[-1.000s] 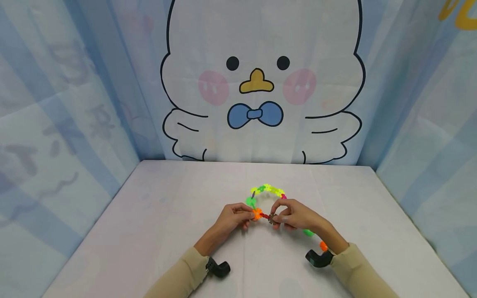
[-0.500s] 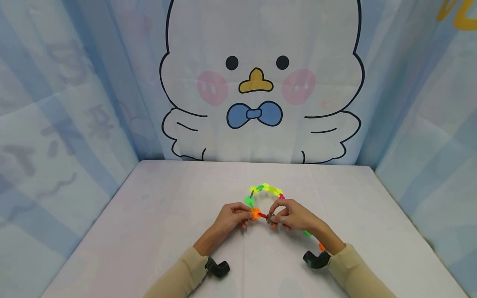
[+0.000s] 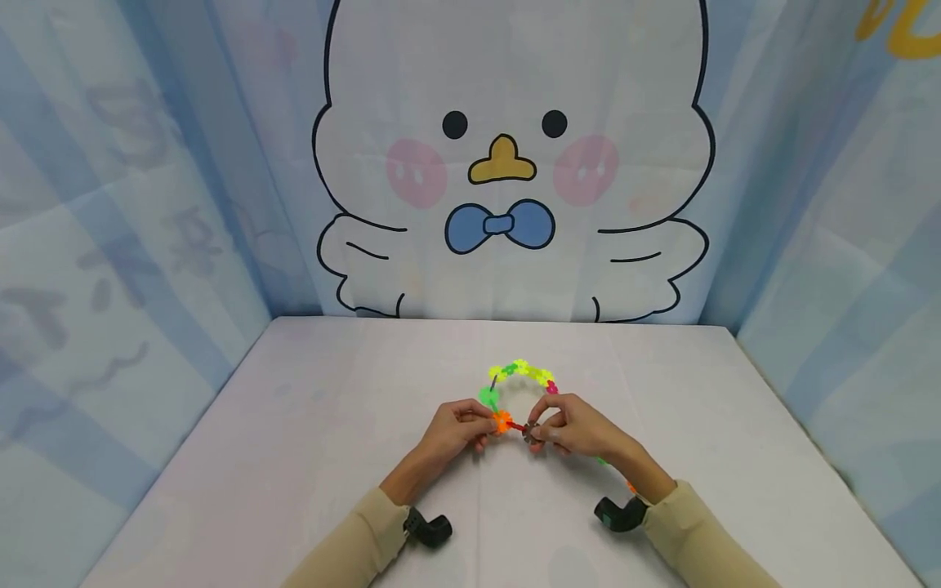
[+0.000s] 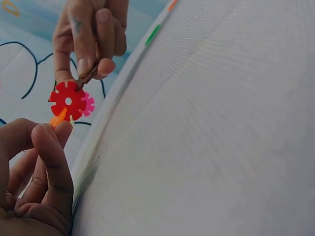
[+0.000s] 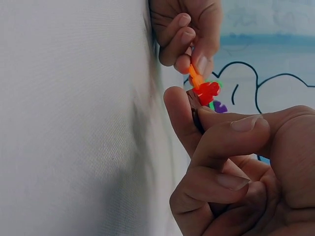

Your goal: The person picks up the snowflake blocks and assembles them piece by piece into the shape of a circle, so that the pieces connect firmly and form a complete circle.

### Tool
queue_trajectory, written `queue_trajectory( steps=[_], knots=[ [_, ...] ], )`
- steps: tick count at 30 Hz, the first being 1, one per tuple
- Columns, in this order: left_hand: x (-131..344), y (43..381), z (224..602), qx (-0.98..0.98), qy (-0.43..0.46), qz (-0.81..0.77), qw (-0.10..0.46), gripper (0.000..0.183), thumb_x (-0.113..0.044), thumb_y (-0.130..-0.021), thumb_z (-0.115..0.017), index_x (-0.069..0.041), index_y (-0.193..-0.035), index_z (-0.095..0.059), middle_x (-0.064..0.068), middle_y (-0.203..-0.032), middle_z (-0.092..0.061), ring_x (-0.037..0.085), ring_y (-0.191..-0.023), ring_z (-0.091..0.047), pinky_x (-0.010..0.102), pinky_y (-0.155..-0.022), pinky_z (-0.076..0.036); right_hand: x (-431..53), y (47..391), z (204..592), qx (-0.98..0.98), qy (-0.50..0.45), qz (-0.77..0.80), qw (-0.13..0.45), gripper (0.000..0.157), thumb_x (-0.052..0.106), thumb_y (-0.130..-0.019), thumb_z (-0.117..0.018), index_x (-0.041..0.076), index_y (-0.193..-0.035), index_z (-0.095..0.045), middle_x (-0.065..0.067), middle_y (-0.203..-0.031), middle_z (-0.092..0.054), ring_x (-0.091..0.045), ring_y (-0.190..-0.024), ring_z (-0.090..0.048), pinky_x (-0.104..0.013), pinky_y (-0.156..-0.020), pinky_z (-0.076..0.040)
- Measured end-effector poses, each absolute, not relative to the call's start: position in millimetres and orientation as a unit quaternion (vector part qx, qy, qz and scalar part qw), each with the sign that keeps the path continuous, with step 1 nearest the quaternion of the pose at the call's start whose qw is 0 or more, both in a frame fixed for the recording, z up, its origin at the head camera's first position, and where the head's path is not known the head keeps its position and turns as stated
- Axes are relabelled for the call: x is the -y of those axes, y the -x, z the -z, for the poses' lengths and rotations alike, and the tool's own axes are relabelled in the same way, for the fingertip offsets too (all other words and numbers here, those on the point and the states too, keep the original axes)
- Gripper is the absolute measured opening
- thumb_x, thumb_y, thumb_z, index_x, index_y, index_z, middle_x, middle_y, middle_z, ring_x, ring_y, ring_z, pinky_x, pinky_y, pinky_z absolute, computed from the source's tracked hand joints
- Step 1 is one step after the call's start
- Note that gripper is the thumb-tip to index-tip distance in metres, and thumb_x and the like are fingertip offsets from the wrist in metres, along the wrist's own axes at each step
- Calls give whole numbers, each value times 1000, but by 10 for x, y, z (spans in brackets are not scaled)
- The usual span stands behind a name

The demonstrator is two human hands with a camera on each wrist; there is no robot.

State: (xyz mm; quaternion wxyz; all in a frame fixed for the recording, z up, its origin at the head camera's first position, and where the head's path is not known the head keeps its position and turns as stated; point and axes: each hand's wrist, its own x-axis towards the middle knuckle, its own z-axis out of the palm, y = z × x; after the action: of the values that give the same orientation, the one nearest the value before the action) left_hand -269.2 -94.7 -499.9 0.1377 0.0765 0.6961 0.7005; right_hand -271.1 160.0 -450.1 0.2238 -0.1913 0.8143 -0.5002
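My left hand [image 3: 457, 426] pinches an orange notched plastic disc [image 3: 503, 421] between thumb and fingertips. A red notched disc [image 4: 59, 99] joins it to a brown disc [image 3: 529, 435], which my right hand [image 3: 581, 426] pinches at thumb and forefinger. Both hands are just above the table, close together. Behind them, a curved chain of linked discs arches away, with a light green disc [image 3: 488, 398] at the left, yellow discs [image 3: 520, 366] at the top and a magenta disc [image 3: 551, 387] at the right. The right hand hides where that side of the chain ends.
A green disc [image 4: 153, 35] and an orange piece lie on the white table [image 3: 331, 457] near the right forearm, mostly hidden in the head view. Black wrist cameras [image 3: 430, 531] jut from both sleeves. A printed curtain [image 3: 507, 278] stands along the table's back edge.
My right hand and forearm have shifted slightly left, covering more of the green and orange pieces. Both hands keep their pinch on the same discs.
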Motion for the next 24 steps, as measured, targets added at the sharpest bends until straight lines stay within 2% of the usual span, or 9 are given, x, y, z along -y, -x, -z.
queue_trajectory(
  steps=[10, 19, 24],
  knots=[
    [938, 2682, 4977, -697, -70, -699, 142, 18, -2, -95, -74, 9, -108, -70, 5, -81, -79, 8, -59, -59, 20, -59, -54, -1603, 2712, 4531, -812, 199, 501, 223, 18, 7, -101, -69, -5, -114, -63, -25, -92, -80, -8, -52, -44, -18, -50, -33],
    [953, 2682, 4970, -697, -69, -698, 149, 18, -3, -94, -75, 8, -108, -70, 7, -83, -79, 8, -60, -60, 21, -58, -54, -1592, 2720, 4553, -813, 191, 503, 222, 18, 7, -100, -70, -4, -113, -63, -23, -90, -80, -9, -52, -44, -18, -49, -30],
    [960, 2675, 4969, -704, -71, -691, 145, 19, -5, -94, -76, 7, -108, -71, 4, -82, -77, 7, -61, -60, 20, -59, -53, -1584, 2724, 4579, -809, 195, 509, 221, 18, 5, -100, -69, -6, -113, -62, -26, -90, -80, -8, -51, -44, -18, -49, -30]
  ],
)
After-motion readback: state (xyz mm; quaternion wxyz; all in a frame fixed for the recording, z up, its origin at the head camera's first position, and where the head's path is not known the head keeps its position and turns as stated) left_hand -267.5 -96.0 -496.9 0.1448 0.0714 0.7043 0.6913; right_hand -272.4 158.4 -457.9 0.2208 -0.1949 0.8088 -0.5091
